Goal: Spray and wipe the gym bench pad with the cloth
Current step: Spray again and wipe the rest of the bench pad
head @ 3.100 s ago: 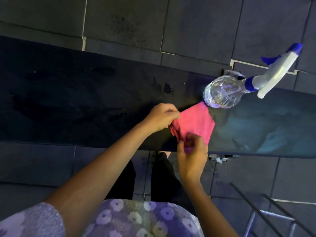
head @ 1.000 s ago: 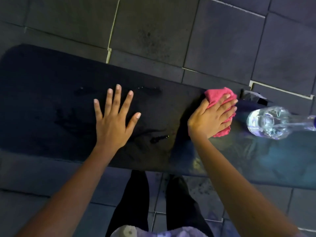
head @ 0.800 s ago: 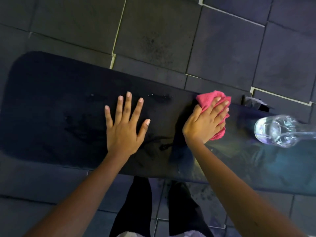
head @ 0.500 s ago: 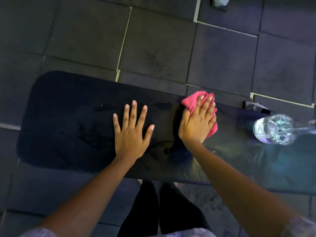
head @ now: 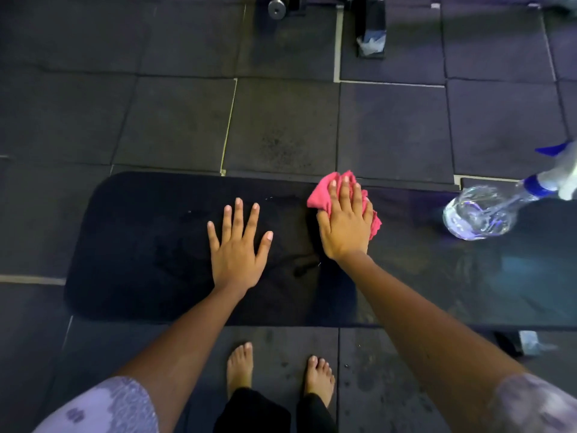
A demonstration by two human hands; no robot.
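The black gym bench pad (head: 140, 245) runs left to right across the middle of the view, with wet streaks on it. My right hand (head: 345, 223) presses flat with straight fingers on the bunched pink cloth (head: 321, 195) near the pad's far edge. My left hand (head: 239, 248) rests flat on the pad with its fingers spread, just left of the cloth. A clear spray bottle (head: 477, 217) with a blue and white trigger head stands on the pad at the right.
Dark rubber floor tiles (head: 281, 120) surround the bench. Black equipment bases (head: 370, 26) and a small weight plate (head: 276, 9) stand at the top. My bare feet (head: 240, 367) are on the floor just below the pad. A bench foot (head: 527, 342) shows at lower right.
My right hand has slid the pink cloth leftward along the pad, away from the bottle. My left hand stays flat on the pad. The view has tilted up, showing more floor.
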